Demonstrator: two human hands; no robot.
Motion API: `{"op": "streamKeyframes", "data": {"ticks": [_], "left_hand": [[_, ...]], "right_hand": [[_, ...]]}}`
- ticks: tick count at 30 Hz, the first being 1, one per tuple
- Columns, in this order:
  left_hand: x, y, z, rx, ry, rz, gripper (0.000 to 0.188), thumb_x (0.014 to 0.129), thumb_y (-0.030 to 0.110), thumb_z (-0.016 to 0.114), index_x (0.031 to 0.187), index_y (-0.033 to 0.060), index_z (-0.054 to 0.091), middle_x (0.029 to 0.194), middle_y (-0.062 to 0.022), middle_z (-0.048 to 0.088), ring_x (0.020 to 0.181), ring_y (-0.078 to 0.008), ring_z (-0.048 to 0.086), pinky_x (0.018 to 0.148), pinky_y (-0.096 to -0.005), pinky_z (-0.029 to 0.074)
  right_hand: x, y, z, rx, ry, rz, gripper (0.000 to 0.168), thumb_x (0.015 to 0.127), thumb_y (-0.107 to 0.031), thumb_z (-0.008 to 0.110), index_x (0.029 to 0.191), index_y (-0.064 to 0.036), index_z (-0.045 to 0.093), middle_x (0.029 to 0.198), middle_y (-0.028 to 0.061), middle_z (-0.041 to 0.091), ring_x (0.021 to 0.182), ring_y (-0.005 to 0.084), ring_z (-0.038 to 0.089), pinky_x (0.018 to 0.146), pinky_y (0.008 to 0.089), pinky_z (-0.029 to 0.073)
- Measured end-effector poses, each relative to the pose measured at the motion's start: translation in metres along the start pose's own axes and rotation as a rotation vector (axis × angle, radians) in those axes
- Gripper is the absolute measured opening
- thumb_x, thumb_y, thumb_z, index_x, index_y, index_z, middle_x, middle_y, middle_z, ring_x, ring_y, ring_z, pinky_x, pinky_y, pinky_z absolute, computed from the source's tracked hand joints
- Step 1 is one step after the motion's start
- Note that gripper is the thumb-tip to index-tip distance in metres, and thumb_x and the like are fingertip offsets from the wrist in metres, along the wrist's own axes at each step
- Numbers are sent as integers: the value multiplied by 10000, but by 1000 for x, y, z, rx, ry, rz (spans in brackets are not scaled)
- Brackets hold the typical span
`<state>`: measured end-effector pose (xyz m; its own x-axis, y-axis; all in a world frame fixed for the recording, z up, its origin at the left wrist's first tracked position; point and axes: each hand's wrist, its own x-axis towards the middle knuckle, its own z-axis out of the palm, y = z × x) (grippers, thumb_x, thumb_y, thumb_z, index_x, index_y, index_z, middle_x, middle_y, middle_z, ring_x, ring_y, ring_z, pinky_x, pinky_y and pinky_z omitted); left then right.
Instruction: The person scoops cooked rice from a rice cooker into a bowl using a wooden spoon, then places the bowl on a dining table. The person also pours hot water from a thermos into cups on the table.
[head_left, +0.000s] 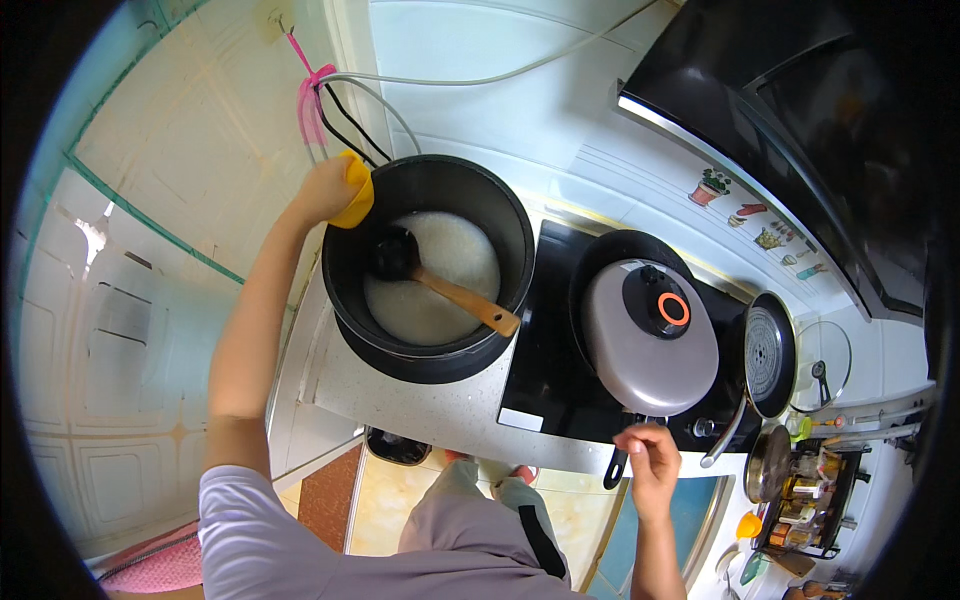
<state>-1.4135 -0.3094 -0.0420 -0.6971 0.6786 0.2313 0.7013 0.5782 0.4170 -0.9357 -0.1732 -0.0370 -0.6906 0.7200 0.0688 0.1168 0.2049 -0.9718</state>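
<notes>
My left hand (330, 186) is closed around a yellow, flexible-looking holder (356, 196) at the left rim of a large black pot (517, 225). Cloudy whitish liquid (454, 247) with pale matter lies in the pot. A ladle with a black bowl (394, 253) rests inside, its wooden handle (465, 298) leaning over the right rim. Beside a black pan handle (615, 469) at the counter's front, my right hand (652, 459) is loosely curled with nothing visible in it; whether it touches the handle is unclear. Above it sits a grey lid (645, 367) with a black knob and orange ring.
The lid lies over a dark pan (581, 292) on a black cooktop (536, 360). A frying pan (784, 360) leans against the wall beside a glass lid (832, 352). A range hood (750, 97) overhangs the right. A spice rack (821, 487) stands farther right. Cables (480, 81) cross the wall.
</notes>
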Motion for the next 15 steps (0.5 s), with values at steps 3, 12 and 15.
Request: {"op": "streamKeyframes", "data": {"ticks": [3,12,15], "left_hand": [[7,33,-31,78,15,87,216,677,173,547,813,5,546,744,-205,563,720,-356,544,633,-396,435],[5,131,-79,169,108,306,232,645,187,574,794,9,564,733,-194,571,697,-345,553,631,-385,442],[-4,171,-91,150,96,340,225,639,186,574,772,5,573,718,-200,572,689,-344,557,635,-378,448]], "right_hand": [[13,-15,25,209,-208,147,224,822,-143,502,1007,-21,476,874,99,570,759,152,554,673,255,435],[13,-47,86,767,-234,564,367,876,-292,404,1125,-27,357,1057,169,522,917,211,553,673,237,460],[1,-59,73,709,-107,451,281,878,-269,407,1042,-45,363,1027,162,534,880,209,567,658,238,455]]}}
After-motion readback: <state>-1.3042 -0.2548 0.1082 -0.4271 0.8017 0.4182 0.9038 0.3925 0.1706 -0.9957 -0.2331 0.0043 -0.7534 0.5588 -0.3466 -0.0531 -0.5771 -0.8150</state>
